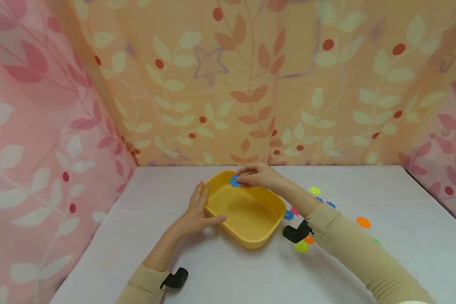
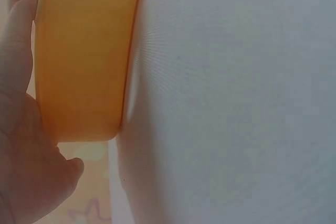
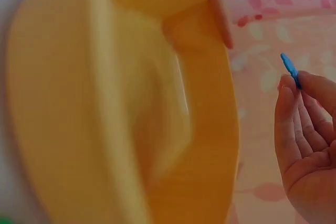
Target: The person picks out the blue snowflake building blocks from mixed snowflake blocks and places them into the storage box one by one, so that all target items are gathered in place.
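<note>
A yellow plastic basin (image 1: 258,230) stands on the white-covered table. My left hand (image 1: 195,213) holds it at its left corner, with the thumb over the near rim and the fingers along the left side. My right hand (image 1: 260,175) is raised over the basin's far rim and pinches a blue snowflake disc (image 1: 234,181) between thumb and fingertips. Edge-on, the same blue disc (image 3: 289,67) shows in the right wrist view. Close up in the left wrist view is the basin's outer wall (image 2: 86,61).
Right of the basin lie several loose discs, among them a blue disc (image 1: 288,215), a yellow-green disc (image 1: 302,246), an orange disc (image 1: 363,222) and a yellow disc (image 1: 315,191). My right forearm hides part of that group. Patterned cloth (image 1: 251,84) walls the table's back and sides.
</note>
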Tool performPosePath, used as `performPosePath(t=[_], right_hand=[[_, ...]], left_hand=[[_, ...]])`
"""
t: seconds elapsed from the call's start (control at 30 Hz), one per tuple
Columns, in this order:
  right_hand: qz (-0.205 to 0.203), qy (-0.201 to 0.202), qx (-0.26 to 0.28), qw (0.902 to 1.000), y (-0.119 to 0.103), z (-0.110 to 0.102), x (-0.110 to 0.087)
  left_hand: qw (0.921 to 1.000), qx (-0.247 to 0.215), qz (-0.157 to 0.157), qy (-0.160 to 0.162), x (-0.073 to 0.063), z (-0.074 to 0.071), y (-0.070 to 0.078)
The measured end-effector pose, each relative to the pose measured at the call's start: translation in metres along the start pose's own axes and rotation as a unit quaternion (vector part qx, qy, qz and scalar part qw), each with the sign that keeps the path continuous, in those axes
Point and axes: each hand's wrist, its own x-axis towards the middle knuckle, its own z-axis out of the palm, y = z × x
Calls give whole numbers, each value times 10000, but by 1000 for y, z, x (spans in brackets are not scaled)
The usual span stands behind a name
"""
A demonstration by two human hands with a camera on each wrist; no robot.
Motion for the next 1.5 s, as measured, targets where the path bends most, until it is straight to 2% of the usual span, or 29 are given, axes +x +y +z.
performPosePath(t=[0.13,0.3,0.5,0.7,0.97,1.23,1.5], right_hand=[[116,-182,30,9998,3,16,24],[283,-492,-469,9973,11,29,45],[532,-666,-990,9914,25,44,61],[831,-780,-871,9897,39,58,66],[996,-920,-1060,9851,42,70,66],[1019,-763,-1165,9850,44,76,66],[1023,-405,-1591,9811,43,84,65]], left_hand=[[9999,-66,-63,-66,0,-1,2],[9999,-48,-80,-87,0,-1,4],[9999,27,-114,-25,-2,0,2],[9999,35,-102,11,-3,2,2],[9999,97,-75,0,-3,1,3],[9999,-53,-115,-62,-3,0,3],[9999,15,-121,-62,-3,1,4]])
